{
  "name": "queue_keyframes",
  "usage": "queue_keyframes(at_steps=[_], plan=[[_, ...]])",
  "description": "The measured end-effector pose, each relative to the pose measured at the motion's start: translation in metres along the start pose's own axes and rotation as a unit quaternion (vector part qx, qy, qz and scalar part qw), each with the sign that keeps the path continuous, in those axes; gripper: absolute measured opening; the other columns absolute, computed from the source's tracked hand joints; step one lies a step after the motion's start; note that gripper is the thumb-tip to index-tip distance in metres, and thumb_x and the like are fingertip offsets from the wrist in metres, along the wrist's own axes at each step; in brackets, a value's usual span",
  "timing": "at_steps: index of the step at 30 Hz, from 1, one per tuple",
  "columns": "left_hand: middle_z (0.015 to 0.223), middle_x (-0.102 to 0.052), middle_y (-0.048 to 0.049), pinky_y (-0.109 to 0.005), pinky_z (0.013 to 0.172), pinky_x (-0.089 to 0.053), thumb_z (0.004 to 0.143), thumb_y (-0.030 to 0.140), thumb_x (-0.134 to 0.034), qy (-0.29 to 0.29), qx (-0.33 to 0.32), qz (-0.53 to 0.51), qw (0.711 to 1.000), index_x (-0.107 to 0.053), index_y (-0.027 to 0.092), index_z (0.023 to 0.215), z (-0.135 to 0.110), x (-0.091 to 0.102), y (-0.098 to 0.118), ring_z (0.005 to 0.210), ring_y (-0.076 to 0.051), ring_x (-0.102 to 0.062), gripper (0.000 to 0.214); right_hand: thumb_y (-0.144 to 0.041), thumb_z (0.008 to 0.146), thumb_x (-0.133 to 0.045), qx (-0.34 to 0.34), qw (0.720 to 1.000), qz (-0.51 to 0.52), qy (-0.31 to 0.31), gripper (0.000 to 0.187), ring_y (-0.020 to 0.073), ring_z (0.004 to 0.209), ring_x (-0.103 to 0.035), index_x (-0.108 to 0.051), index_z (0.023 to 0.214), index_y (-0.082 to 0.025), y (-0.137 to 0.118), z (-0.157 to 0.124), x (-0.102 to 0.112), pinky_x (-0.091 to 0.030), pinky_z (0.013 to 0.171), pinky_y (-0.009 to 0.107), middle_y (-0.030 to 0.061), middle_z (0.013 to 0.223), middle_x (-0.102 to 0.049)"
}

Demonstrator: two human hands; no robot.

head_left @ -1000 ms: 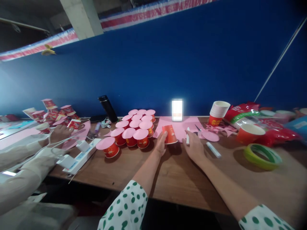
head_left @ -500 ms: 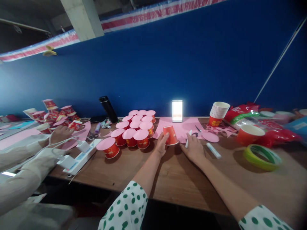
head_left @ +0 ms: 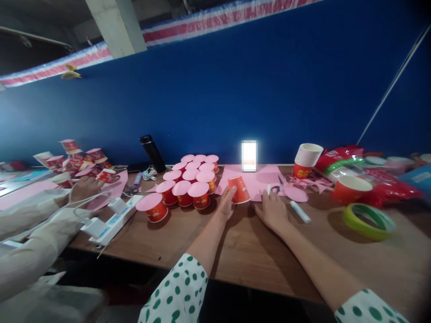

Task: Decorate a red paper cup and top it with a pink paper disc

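My left hand (head_left: pixel 228 202) is closed around an orange-red paper cup (head_left: pixel 239 190), tilted, its wide white rim facing down. Low over the table, my right hand (head_left: pixel 273 209) has its fingers on a slim white stick (head_left: pixel 268 189); only the tip shows beyond the fingertips, so its kind is unclear. Dark-handled scissors (head_left: pixel 275 189) lie right beside those fingertips, on a pink paper sheet (head_left: pixel 264 174). A pink paper disc (head_left: pixel 296 194) and a white tube (head_left: pixel 300 211) lie to the right of this hand.
Several upside-down red cups (head_left: pixel 182 193) topped with pink discs stand left. A lit phone (head_left: pixel 249 156) leans at the back. Right are stacked cups (head_left: pixel 307 157), a single cup (head_left: pixel 352 189) and green tape (head_left: pixel 368 222). A power strip (head_left: pixel 116 220) lies beside a co-worker's hand (head_left: pixel 85 188).
My right hand has shifted slightly forward and right; the white stick has turned and is now mostly hidden by the fingers. The scissors have turned a little. The cup tilts slightly more.
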State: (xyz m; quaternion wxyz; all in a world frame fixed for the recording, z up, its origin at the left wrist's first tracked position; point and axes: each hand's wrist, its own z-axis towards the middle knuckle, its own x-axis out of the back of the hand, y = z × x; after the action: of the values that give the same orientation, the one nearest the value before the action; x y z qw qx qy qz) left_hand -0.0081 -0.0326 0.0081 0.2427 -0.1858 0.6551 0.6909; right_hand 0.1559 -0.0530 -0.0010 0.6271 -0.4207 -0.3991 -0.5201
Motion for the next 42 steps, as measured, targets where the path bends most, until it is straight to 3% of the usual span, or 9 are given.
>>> queue_keyframes(at_steps=[7,13,17,22,30,36,42], plan=[[0.096,-0.068,-0.0025,-0.025,0.079,-0.049,0.067,0.04,-0.073,0.093,0.045,-0.07,0.992,-0.062,0.02,0.098,0.007,0.007,-0.001,0.088,-0.015,-0.063,0.038,-0.042,0.084,-0.05,0.007,1.0,0.021,0.009,0.057,0.0335,0.121,-0.042,-0.043,0.131,-0.011,0.001,-0.001,-0.001,-0.036,0.094,0.043,0.0198,0.135,-0.044],[0.088,-0.07,-0.0037,-0.023,0.062,-0.05,0.071,0.039,-0.069,0.078,0.043,-0.111,0.99,-0.063,0.02,0.094,0.006,0.007,0.006,0.074,-0.014,-0.065,0.03,-0.037,0.084,-0.052,-0.007,0.997,0.057,0.047,0.054,0.0331,0.124,-0.039,-0.044,0.131,-0.013,-0.003,-0.001,-0.001,-0.038,0.094,0.046,0.0159,0.137,-0.045],[0.096,-0.07,-0.0034,-0.025,0.067,-0.051,0.073,0.04,-0.067,0.03,0.061,-0.12,0.99,-0.062,0.021,0.102,0.003,0.007,0.009,0.083,-0.016,-0.065,0.035,-0.036,0.085,-0.049,0.033,0.984,0.118,0.126,0.048,0.0299,0.12,-0.044,-0.047,0.126,-0.01,-0.001,0.002,-0.005,-0.038,0.098,0.044,0.0163,0.129,-0.052],[0.095,-0.07,-0.0045,-0.024,0.065,-0.05,0.072,0.039,-0.069,0.035,0.071,-0.111,0.991,-0.059,0.018,0.102,0.004,0.008,0.004,0.076,-0.014,-0.065,0.038,-0.04,0.09,-0.039,0.08,0.952,0.219,0.197,0.044,0.028,0.112,-0.05,-0.047,0.123,-0.011,-0.001,0.004,-0.004,-0.04,0.097,0.047,0.0167,0.118,-0.057],[0.11,-0.065,-0.0056,-0.033,0.086,-0.049,0.074,0.028,-0.069,-0.008,0.035,-0.085,0.996,-0.055,0.021,0.107,-0.001,0.001,0.002,0.096,-0.019,-0.063,0.037,-0.04,0.088,-0.047,0.091,0.924,0.341,0.144,0.053,0.0267,0.121,-0.046,-0.036,0.133,-0.014,-0.007,-0.002,0.007,-0.043,0.098,0.045,0.0173,0.13,-0.048],[0.113,-0.063,-0.0054,-0.035,0.088,-0.048,0.073,0.023,-0.07,-0.029,0.036,-0.066,0.997,-0.05,0.025,0.118,-0.003,-0.003,0.003,0.101,-0.02,-0.062,0.049,-0.038,0.086,-0.051,0.085,0.924,0.351,0.128,0.057,0.0271,0.12,-0.048,-0.033,0.134,-0.014,-0.009,-0.003,0.01,-0.044,0.098,0.046,0.018,0.13,-0.048],[0.111,-0.062,-0.0053,-0.033,0.088,-0.047,0.07,0.022,-0.072,-0.021,0.041,-0.067,0.997,-0.053,0.024,0.112,0.0,-0.005,0.002,0.1,-0.019,-0.061,0.046,-0.036,0.084,-0.054,0.075,0.922,0.351,0.144,0.058,0.0274,0.119,-0.048,-0.034,0.135,-0.016,-0.01,-0.002,0.011,-0.043,0.098,0.047,0.0163,0.128,-0.049]])
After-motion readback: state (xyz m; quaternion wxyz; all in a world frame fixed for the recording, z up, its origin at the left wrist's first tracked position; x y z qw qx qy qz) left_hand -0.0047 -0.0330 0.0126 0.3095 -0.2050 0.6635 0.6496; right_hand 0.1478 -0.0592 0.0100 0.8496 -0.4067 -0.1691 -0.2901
